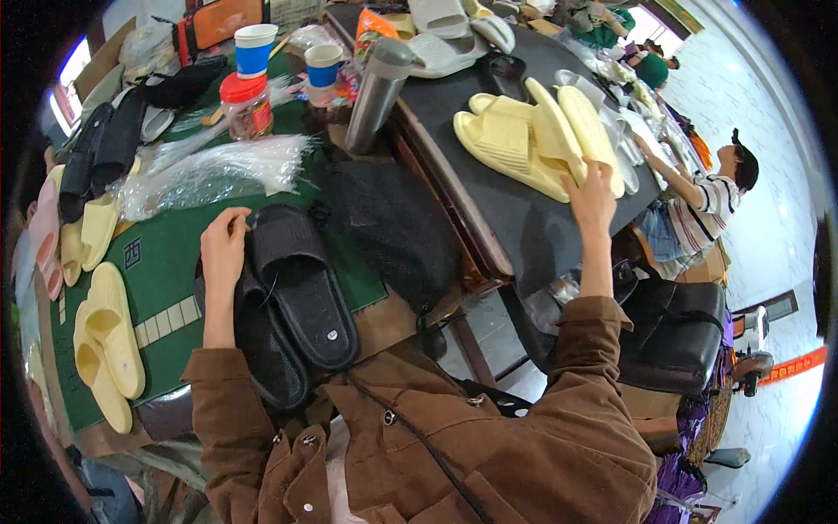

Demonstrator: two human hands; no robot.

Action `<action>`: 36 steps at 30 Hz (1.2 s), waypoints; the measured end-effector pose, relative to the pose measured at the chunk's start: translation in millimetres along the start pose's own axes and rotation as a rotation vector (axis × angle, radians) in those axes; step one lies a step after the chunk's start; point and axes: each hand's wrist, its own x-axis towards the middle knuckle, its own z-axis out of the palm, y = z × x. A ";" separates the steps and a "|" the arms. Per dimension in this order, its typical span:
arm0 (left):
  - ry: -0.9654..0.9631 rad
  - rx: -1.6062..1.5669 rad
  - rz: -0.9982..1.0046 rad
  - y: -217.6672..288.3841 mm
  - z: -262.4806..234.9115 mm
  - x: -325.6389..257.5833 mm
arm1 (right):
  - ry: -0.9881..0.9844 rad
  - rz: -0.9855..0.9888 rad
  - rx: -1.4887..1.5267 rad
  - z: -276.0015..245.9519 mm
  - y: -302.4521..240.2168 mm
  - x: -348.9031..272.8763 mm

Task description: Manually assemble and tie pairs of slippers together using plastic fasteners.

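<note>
Green table (166, 262) sits under my black slippers (297, 297). My left hand (223, 249) lies open on them, keeping them flat. My right hand (592, 199) reaches, grip open, touching yellow slippers (524, 140).

Black slippers (292, 301) lie left of the yellow slippers (532, 140).

The black slide sandals (297, 297) under the left hand (223, 249) look like matt rubbery foam with ribbed straps, each with a small shiny metal stud. The pale yellow slides (524, 144) touched by the right hand (592, 199) are smooth matt foam, lying on a dull black sheet (524, 218). Beyond the black sandals lie glossy crinkled clear plastic bags (218, 170) on green felt-like cloth (166, 262), and a brushed-metal flask (377, 87).
</note>
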 end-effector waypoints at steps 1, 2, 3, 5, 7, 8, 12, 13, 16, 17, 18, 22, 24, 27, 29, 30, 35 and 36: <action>-0.007 0.007 -0.002 -1.9 -0.4 -0.2 | 0.055 -0.070 -0.013 10.1 7.2 1.9; -0.013 0.014 -0.005 -2.3 0.8 -0.4 | 0.067 -0.067 -0.021 18.8 15.4 5.7; -0.015 -0.004 -0.013 -0.7 0.2 -1.1 | 0.060 -0.053 -0.044 24.8 15.9 9.3; -0.012 0.001 -0.012 -1.7 3.2 -1.5 | 0.073 -0.055 -0.068 31.0 24.2 14.8; -0.006 -0.001 -0.015 3.1 1.5 -1.6 | 0.115 -0.091 -0.072 16.7 29.1 22.8; -0.013 -0.001 -0.030 6.6 0.1 -1.1 | 0.147 -0.124 -0.074 8.7 32.2 26.4; -0.015 -0.004 -0.031 4.2 -0.1 -1.4 | 0.248 0.029 0.007 -38.5 24.7 39.1; -0.022 0.007 -0.031 4.1 -0.1 -0.7 | 0.368 -0.023 0.037 -47.6 28.0 42.0; -0.018 0.008 -0.044 6.1 -1.2 -2.6 | 0.393 0.059 0.118 -86.5 23.1 46.8; -0.026 0.014 -0.054 8.5 -2.1 -2.6 | 0.419 0.019 0.158 -93.4 28.4 49.9; -0.026 0.008 -0.052 7.6 -0.8 -2.0 | 0.445 -0.022 0.197 -103.8 29.8 51.4; -0.016 0.017 -0.034 3.3 1.2 -0.6 | 0.299 0.010 0.692 -128.5 35.9 59.1; -0.011 0.016 -0.034 2.2 1.5 -0.9 | 0.221 0.016 0.773 -134.2 38.1 62.1; -0.012 0.004 -0.022 2.3 2.0 -1.6 | 0.146 0.067 0.960 -139.3 31.6 64.2; -0.016 -0.006 -0.015 6.0 2.3 -1.9 | 0.148 0.074 0.971 -139.9 33.6 67.8; -0.017 -0.008 -0.014 6.7 1.7 -2.0 | 0.147 0.086 0.980 -142.0 32.5 67.8; 0.005 0.022 0.004 0.5 -0.2 -2.7 | 0.078 0.095 0.976 -144.4 33.2 73.1; 0.004 0.020 0.006 0.0 1.0 -2.7 | 0.073 0.096 0.945 -144.2 33.5 72.4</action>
